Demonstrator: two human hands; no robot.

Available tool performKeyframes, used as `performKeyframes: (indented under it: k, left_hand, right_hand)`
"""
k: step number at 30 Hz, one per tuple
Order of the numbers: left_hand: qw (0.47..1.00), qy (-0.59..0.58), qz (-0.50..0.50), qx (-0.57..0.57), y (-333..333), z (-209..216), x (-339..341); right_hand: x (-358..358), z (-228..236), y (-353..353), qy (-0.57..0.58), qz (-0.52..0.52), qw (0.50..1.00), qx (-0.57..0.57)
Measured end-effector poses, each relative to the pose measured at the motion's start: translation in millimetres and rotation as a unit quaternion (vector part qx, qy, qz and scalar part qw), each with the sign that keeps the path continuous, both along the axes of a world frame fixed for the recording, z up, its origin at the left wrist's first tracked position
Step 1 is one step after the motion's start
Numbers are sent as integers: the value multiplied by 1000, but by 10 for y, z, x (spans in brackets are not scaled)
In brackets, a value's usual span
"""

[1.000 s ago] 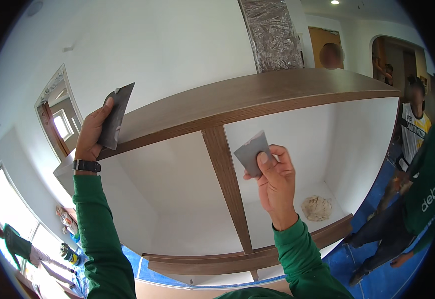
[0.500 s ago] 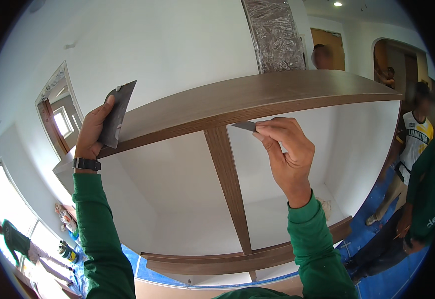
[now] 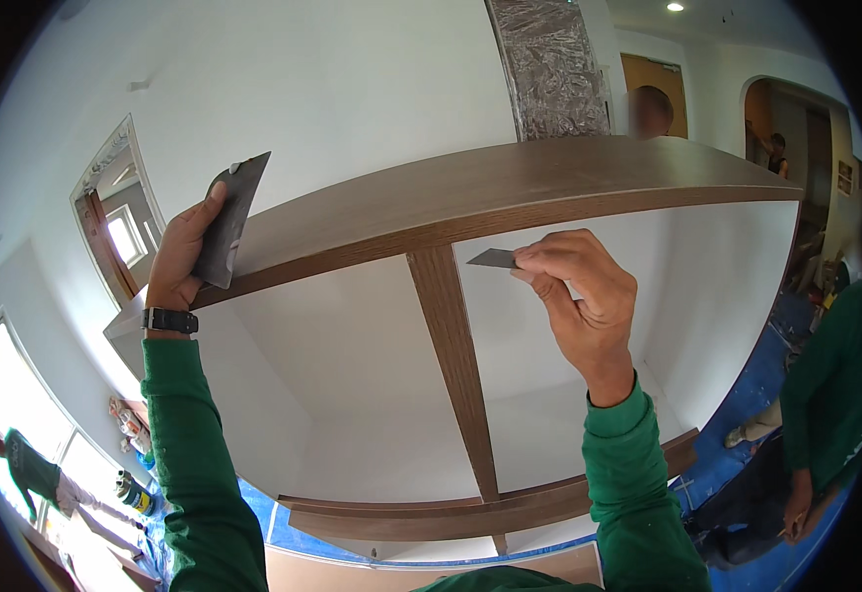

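Note:
My left hand [image 3: 180, 255] grips a wide dark putty knife [image 3: 232, 222], its flat blade tilted upright with a pale dab near the top edge. That hand is beside the left end of the cabinet's brown wood-grain top [image 3: 431, 202]. Pinched between the thumb and fingers of my right hand [image 3: 586, 301] is a small grey scraper blade [image 3: 493, 258], pointing left. It sits just below the front edge of the top and right of the upright brown divider [image 3: 448, 365], apart from both as far as I can see.
White-lined open compartments [image 3: 352, 365] lie under the top, with a lower brown rail [image 3: 391, 521] below. Blue floor covering [image 3: 737, 434] surrounds the cabinet. A person in green [image 3: 825, 395] stands close at right; another [image 3: 31, 469] is at far left. A plastic-wrapped column [image 3: 552, 74] rises behind.
My right hand has drawn the small blade slightly down and right, away from the top's edge and divider. My left hand is nearly still. A person at right has moved mostly out of sight.

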State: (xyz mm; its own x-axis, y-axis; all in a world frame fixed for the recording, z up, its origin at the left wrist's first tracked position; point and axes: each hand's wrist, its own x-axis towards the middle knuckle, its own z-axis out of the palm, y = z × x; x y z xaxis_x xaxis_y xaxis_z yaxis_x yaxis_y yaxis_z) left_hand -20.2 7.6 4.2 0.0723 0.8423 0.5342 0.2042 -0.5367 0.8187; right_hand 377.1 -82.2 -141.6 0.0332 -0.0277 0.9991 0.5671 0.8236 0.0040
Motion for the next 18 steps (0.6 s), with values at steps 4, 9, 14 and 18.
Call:
performKeyframes:
  k: [4, 9, 14, 18]
  left_hand:
    - [1000, -1, -1, 1, 34, -6, -5]
    - [1000, -3, 6, -3, 33, -2, -7]
    - [1000, -7, 10, -1, 37, -10, -9]
    - [1000, -8, 23, -4, 17, -15, 27]
  right_hand:
    - [-66, -33, 33, 29, 22, 999, 10]
    - [-128, 30, 76, 0, -33, 997, 66]
    - [-95, 21, -2, -46, -99, 990, 95]
    - [-61, -28, -31, -13, -64, 996, 64]
